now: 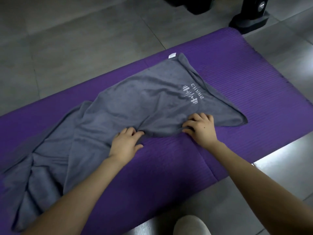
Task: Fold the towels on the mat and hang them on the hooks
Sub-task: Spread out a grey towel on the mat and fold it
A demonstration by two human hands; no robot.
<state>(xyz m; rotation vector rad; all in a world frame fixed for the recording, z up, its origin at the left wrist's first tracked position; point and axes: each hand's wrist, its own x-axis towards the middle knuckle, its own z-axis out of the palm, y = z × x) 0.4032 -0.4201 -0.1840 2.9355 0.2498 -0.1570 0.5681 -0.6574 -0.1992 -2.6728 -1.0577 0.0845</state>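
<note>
Towel, grey and plush with a white stitched logo [135,102], lies rumpled diagonally along the ribbed purple foam mat [254,68]. Its left end is bunched, and its far corner shows a small white tag [172,55]. Left hand [126,141] and right hand [200,128] are near each other on the near edge, each grip closed on gathered cloth, likely to lift that edge and carry it over for a fold. Around the mat is grey tiled floor [67,39], with a black stand foot [250,19] at far right.

Gym: exercise mat [169,167], machine base [249,22]
</note>
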